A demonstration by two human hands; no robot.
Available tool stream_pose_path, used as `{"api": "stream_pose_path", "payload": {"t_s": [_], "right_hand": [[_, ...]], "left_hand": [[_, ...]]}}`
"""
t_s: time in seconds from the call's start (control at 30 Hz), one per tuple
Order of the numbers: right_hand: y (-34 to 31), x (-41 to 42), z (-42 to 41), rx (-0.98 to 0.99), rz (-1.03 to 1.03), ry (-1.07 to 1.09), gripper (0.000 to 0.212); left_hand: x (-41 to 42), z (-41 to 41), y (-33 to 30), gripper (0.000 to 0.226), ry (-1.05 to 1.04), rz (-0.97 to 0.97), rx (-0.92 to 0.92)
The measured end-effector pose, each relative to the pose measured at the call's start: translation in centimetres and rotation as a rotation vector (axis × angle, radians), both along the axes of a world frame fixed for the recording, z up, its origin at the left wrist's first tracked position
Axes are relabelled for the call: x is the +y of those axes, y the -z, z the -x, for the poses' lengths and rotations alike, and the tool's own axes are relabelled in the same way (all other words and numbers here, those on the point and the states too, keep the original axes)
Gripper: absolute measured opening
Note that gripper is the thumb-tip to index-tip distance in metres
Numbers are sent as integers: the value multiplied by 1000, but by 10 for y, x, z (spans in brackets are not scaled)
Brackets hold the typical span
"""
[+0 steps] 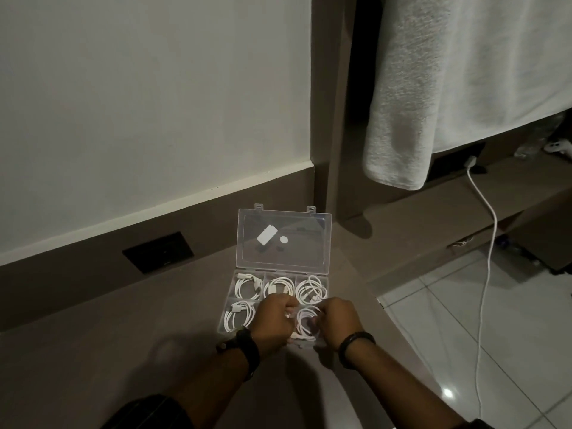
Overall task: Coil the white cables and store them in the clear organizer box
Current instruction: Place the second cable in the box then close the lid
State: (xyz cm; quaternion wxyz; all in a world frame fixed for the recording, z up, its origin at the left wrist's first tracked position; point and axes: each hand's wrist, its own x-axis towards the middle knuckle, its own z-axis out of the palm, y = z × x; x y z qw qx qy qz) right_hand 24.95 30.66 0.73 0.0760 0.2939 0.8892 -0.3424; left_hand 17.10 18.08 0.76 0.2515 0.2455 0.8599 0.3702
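A clear organizer box (229, 298) lies on a brown counter with its lid (283, 239) standing open. Coiled white cables fill the three back compartments, such as one at the left (247, 287) and one at the right (311, 287); another coil (236, 317) lies in the front left compartment. My left hand (274, 323) and my right hand (339, 322) both press a coiled white cable (306, 320) into the front right part of the box. The front middle compartment is hidden under my left hand.
The brown counter (154, 320) runs along a white wall with a dark socket plate (158, 252). A grey towel (433, 88) hangs at the upper right. Another white cable (486, 274) hangs from a plug down over the tiled floor (510, 351).
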Motion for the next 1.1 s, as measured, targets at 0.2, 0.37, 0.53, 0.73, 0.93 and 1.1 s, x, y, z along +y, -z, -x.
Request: {"api": "stream_pose_path", "payload": {"t_s": [0.2,0.37,0.53,0.73,0.93,1.1], "right_hand": [[9,-6,1,32,-169,-79,19],[14,-10,-5,131,-140,5,15],[16,-9,-11,251,-62,84,17],[21,-6,-14,289,-147,-80,8],[28,-2,-22,230,-91,144,12],[28,1,-13,164,-31,205,15]], "left_hand": [[-14,2,12,42,230,48,352],[-23,8,0,15,528,62,567],[-14,13,-4,19,542,48,630],[-6,1,-10,14,520,106,760],[-1,-5,0,29,549,132,934],[5,-8,4,20,511,139,919]]}}
